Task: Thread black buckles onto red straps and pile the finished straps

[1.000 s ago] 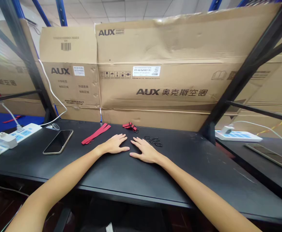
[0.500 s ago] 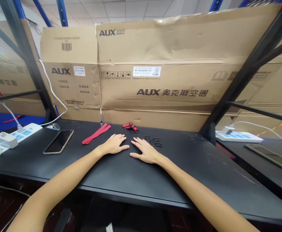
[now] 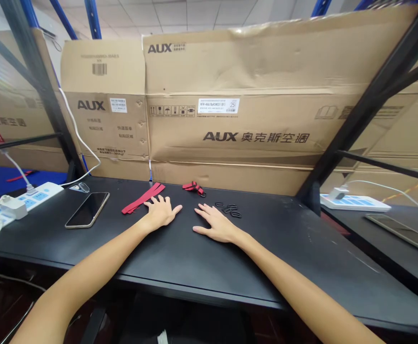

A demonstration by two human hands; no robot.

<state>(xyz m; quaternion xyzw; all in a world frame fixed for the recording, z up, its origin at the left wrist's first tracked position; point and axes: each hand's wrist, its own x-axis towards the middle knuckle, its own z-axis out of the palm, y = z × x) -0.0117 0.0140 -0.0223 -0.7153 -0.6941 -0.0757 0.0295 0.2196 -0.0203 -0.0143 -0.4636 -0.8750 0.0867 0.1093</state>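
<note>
Head view: left hand (image 3: 162, 212) flat on black table (image 3: 194, 258), centre frame, fingers spread wide, empty, tips at red straps (image 3: 142, 198); contact unclear. Right hand (image 3: 218, 222) flat, fingers open, empty, just beside black rings (image 3: 228, 209).

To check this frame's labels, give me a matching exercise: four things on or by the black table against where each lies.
Things:
1 phone
2 red straps
3 black rings
4 left power strip

Places:
A just beyond the fingers of the right hand
B by the fingertips of the left hand
C far left, with a charger plugged in
D lying flat, left of the red straps

Pairs: 1-D, 2-B, 3-A, 4-C.
</note>
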